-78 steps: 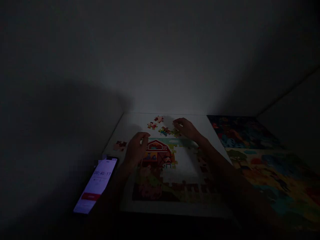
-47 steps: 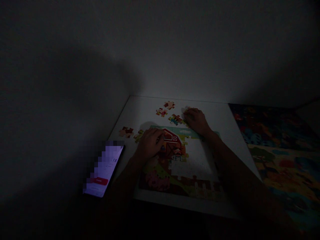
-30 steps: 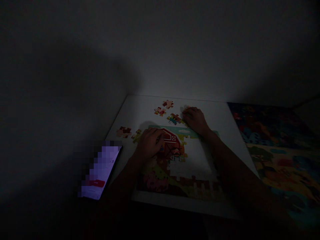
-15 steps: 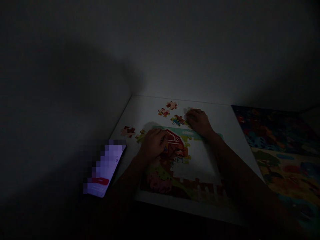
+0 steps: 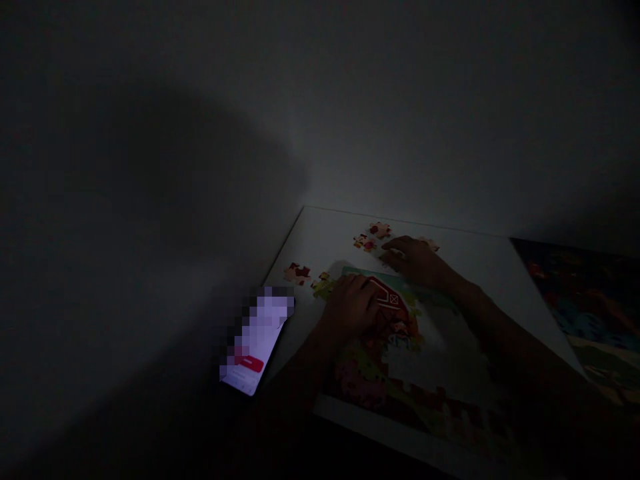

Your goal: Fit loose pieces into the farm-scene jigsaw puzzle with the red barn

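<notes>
We count two hands, one left hand [image 5: 349, 308] and one right hand [image 5: 415, 262], and one phone [image 5: 256, 337] beside them. We see one part-built jigsaw puzzle [image 5: 357, 390] on one white board [image 5: 325, 240], with five loose puzzle pieces [image 5: 297, 273] clearly visible around it; any more under the hands are hidden from us. We also count two colourful picture panels [image 5: 555, 287] off to the right.

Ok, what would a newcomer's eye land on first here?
The glowing smartphone with its blurred screen lies left of the white board. On the board, a partly built jigsaw shows a red barn, with the left hand resting over it and the right hand just beyond.
</notes>
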A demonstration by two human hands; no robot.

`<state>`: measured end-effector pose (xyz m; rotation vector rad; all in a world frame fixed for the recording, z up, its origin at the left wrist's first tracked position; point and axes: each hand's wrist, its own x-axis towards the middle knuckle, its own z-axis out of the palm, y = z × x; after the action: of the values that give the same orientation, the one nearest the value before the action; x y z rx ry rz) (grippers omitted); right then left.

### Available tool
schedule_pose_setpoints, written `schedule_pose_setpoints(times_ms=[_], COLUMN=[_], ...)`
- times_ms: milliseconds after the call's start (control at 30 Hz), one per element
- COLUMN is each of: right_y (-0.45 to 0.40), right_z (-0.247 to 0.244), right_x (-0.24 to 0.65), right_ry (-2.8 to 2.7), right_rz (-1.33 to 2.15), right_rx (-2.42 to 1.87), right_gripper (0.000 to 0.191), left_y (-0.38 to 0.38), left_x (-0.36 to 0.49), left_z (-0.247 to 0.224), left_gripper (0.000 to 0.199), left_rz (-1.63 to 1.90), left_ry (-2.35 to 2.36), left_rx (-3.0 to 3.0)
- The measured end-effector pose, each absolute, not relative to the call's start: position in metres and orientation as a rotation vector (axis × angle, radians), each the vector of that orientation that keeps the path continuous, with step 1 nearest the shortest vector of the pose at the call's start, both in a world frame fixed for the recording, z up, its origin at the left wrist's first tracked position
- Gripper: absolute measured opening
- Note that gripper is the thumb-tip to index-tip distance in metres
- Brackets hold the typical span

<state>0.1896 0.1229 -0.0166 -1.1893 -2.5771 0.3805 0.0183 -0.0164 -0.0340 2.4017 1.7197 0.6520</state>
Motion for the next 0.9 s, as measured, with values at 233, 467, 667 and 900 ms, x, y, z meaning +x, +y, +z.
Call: schedule_pose_setpoints(times_ms=[233,467,667,900], right_y=[0.145,0.149,0.142,0.142], right_z=[-0.013,-0.013,-0.002,-0.009], right_x=[0.178,0.182,0.187,0.197], right_ry=[-2.596,-2.591,-2.672,-2.496], right_rz=[0.451,0.501,0.561,0.875], right_rx=[-1.456,-1.57,-1.627,-1.717], right_gripper=[0.039,0.035,0.041,0.055], left_y=[-0.019,-0.019,-0.018,-0.016], left_x=[0.015,0.016,0.01,0.005], left_z=[-0.038,-0.035,-0.045,-0.056], left_gripper=[0.016,0.022,0.029,0.037], left_rz=[0.771,0.717,0.653,0.7], left_ry=[1.657,1.742,2.079,2.228], left_rx=[2.334,2.272,2.207,2.222])
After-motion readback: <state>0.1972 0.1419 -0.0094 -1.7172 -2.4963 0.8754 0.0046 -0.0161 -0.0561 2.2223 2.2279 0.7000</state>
